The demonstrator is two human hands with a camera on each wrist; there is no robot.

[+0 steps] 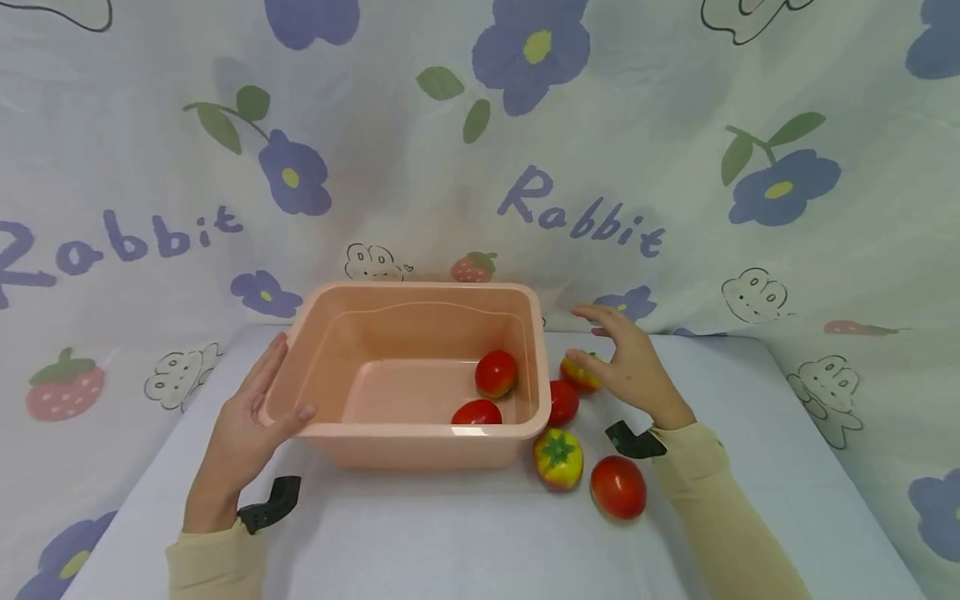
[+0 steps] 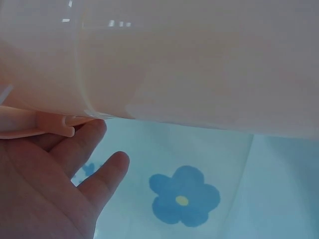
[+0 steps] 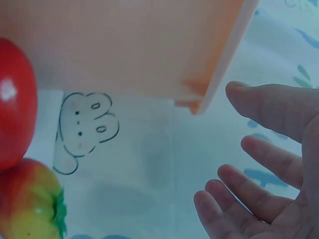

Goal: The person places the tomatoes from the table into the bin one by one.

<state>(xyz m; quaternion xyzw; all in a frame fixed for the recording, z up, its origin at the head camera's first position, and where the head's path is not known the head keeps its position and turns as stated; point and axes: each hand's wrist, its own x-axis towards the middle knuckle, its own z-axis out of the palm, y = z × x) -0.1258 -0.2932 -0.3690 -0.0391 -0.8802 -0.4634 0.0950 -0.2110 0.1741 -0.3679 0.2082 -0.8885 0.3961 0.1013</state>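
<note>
A peach plastic bin [image 1: 420,446] stands on the white table, two red tomatoes inside it, one whole in view [image 1: 496,373], the other [image 1: 477,412] partly hidden by the front rim. My left hand [image 1: 243,425] grips the bin's left end, thumb over the front rim and fingers along the outer side. To the right of the bin, my right hand [image 1: 633,367] hovers with fingers spread and holds nothing. Below it is a yellow-red tomato [image 1: 577,375], partly covered by the thumb. Beside that lies a red tomato [image 1: 563,403], close against the bin's right wall.
Nearer the front are a yellow tomato with a green star-shaped top [image 1: 558,461] and a larger red tomato [image 1: 618,488]. A printed cloth [image 1: 420,183] with flowers and rabbits hangs behind the table [image 1: 450,533].
</note>
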